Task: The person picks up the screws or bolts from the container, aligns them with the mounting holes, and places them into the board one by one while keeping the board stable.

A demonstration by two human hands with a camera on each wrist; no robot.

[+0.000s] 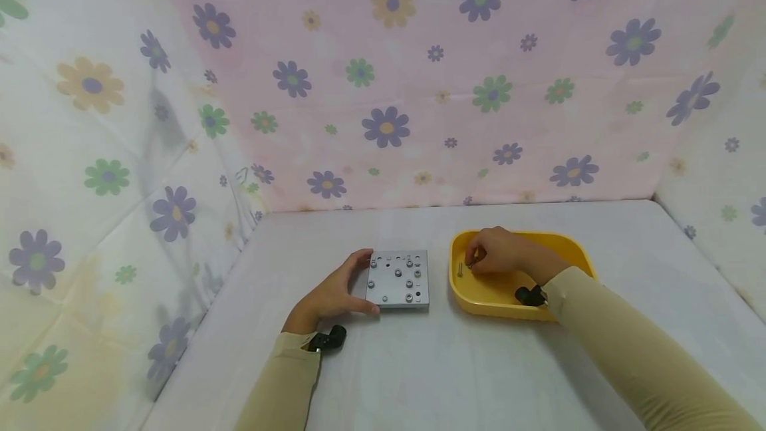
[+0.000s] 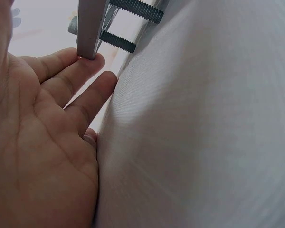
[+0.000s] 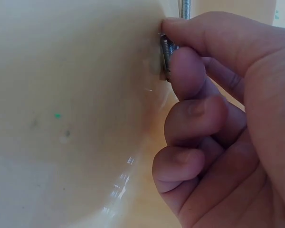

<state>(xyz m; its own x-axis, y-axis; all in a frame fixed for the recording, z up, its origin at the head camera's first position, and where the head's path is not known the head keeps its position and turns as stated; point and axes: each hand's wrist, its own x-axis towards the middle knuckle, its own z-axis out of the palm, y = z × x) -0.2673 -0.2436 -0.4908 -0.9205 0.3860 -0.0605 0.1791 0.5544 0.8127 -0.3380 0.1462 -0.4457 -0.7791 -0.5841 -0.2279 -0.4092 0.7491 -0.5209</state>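
A square silver metal plate (image 1: 393, 288), studded with several socket-head screws, is held at its left side by my left hand (image 1: 332, 294). The thumb lies at the near corner and the fingers at the far one. Screw shanks (image 2: 118, 42) stick out of the plate's underside in the left wrist view. My right hand (image 1: 505, 253) reaches into a yellow tray (image 1: 487, 308), fingers curled. Its thumb and forefinger pinch a small metal screw (image 3: 166, 54), partly hidden by the fingertips. Beside them in the tray lies another screw (image 1: 460, 269).
The plate and tray stand side by side on a white-covered table (image 1: 383, 371), the tray to the right. Flowered cloth (image 1: 419, 85) hangs at the back and both sides. Small black cameras (image 1: 328, 338) sit at the wrists.
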